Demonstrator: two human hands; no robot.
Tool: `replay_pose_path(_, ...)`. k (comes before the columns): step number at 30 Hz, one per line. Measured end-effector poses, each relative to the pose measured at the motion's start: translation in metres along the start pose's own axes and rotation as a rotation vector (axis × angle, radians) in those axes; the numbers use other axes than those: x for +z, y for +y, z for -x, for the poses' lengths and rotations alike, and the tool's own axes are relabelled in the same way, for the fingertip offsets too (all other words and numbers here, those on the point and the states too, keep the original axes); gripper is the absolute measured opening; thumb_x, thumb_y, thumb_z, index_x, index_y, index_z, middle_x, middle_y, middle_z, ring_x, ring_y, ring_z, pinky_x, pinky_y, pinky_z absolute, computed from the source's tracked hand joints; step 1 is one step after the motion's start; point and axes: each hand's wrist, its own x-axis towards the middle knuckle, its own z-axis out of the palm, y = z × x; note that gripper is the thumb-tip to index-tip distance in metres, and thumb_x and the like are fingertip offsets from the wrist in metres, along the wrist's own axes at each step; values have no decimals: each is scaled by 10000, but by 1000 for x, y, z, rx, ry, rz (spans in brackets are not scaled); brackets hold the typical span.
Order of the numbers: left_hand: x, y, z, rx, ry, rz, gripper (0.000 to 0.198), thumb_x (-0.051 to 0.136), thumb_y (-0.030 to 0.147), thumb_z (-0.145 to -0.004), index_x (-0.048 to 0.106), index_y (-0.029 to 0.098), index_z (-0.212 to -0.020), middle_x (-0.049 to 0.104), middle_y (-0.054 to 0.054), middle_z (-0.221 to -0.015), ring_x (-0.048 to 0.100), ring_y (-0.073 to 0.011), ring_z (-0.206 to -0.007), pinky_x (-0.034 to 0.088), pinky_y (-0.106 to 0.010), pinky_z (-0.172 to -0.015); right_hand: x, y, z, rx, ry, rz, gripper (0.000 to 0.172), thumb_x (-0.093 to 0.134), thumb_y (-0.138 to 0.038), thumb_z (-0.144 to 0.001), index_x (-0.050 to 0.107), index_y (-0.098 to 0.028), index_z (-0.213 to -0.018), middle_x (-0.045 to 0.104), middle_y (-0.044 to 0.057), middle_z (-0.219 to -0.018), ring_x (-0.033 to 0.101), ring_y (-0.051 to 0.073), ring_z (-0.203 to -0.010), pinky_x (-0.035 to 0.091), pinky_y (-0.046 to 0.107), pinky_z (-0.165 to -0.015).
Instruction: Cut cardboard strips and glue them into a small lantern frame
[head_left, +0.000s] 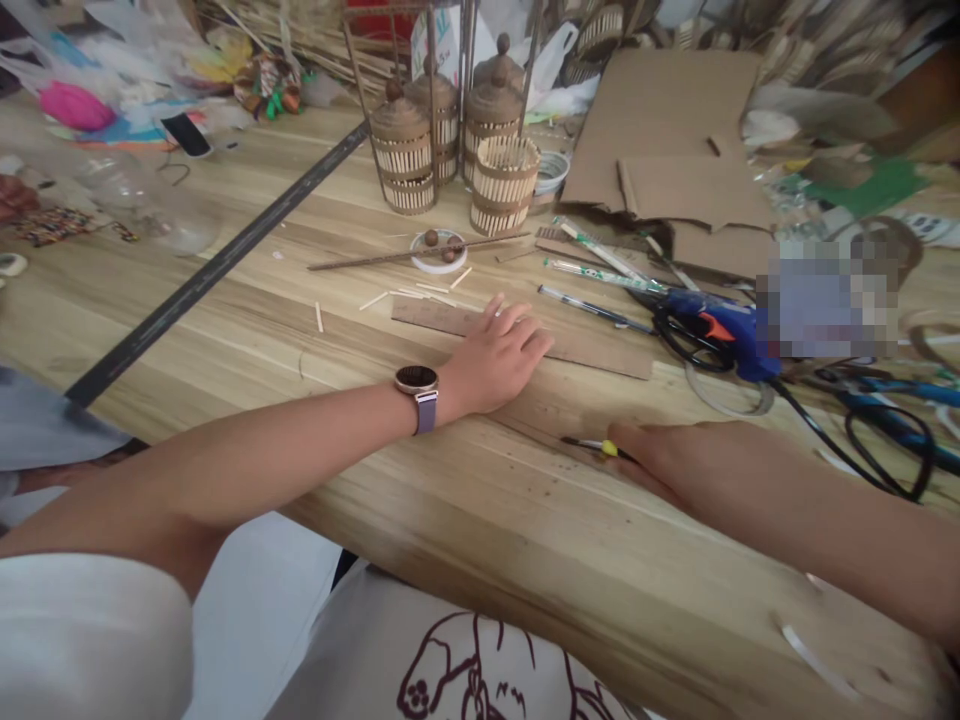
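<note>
My left hand (499, 360), with a watch (417, 380) on its wrist, lies flat with fingers stretched over a brown cardboard strip (600, 358). A second brown strip (529, 420) runs along the table below that hand. My right hand (660, 455) is closed around a slim utility knife (592, 444) with a dark tip and a yellow part. The tip points left and rests at or just above the right end of the lower strip; contact is hard to tell. Short pale sticks (424, 293) lie beyond my left fingers.
Lidded stick baskets (405, 160) and an open one (506, 190) stand at the back. Right of them are cardboard sheets (667, 120), pens (592, 308) and a blue glue gun (720, 325) with its cord. A long black bar (225, 260) crosses the left side. Another person's hand (16, 198) shows far left.
</note>
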Motion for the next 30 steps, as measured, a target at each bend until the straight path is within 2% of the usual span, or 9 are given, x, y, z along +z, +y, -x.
replay_pose_path(2, 0, 1, 0, -6, -8, 2, 327, 344, 175, -1002, 591, 117, -1209, 601, -150, -1251, 426, -311, -1302, 236, -603, -1154, -7, 0, 1, 8, -74, -29, 264, 411, -371, -976, 586, -224, -846, 716, 41, -717, 692, 220, -636, 379, 281, -516)
replay_pose_path(6, 1, 1, 0, -22, -11, -5, 351, 309, 171, -1013, 583, 127, -1229, 591, -142, -1274, 409, -310, -1322, 228, -607, -1156, -13, -18, -13, 8, -18, -35, 292, 372, -379, -996, 568, -204, -870, 715, 55, -756, 688, 212, -671, 358, 274, -527)
replay_pose_path(12, 2, 1, 1, -21, 2, -17, 351, 306, 160, -1007, 582, 114, -1220, 605, -157, -1244, 426, -312, -1306, 255, -602, -1143, -20, -43, -37, 59, -106, 47, 285, 388, -370, -1000, 599, -196, -922, 729, 71, -848, 695, 234, -750, 282, 276, -501)
replay_pose_path(17, 3, 1, 2, -4, 25, -7, 340, 312, 154, -999, 578, 107, -1205, 597, -154, -1241, 424, -324, -1302, 245, -597, -1145, -23, -46, -40, 58, -127, 78, 275, 384, -354, -998, 606, -199, -950, 732, 69, -848, 693, 230, -738, 269, 282, -485)
replay_pose_path(22, 3, 0, 2, 1, -8, -5, 335, 317, 152, -994, 579, 105, -1197, 580, -154, -1271, 405, -341, -1321, 229, -601, -1151, -18, -48, -42, 43, -97, 157, 221, 413, -275, -980, 609, -192, -923, 707, 63, -734, 678, 209, -640, 257, 275, -455)
replay_pose_path(26, 4, 0, 2, 21, -15, -22, 387, 253, 150, -1004, 573, 106, -1218, 565, -155, -1306, 396, -355, -1327, 208, -605, -1159, -14, -44, -45, -8, -64, 173, 173, 461, -231, -942, 617, -182, -886, 656, 51, -642, 651, 180, -571, 303, 253, -453)
replay_pose_path(30, 2, 0, 1, 44, -36, -21, 411, 235, 138, -1006, 579, 107, -1228, 581, -146, -1299, 398, -353, -1339, 223, -614, -1156, -8, -37, -48, -53, -37, 133, 161, 467, -208, -915, 624, -191, -884, 679, 62, -705, 645, 181, -559, 358, 260, -461)
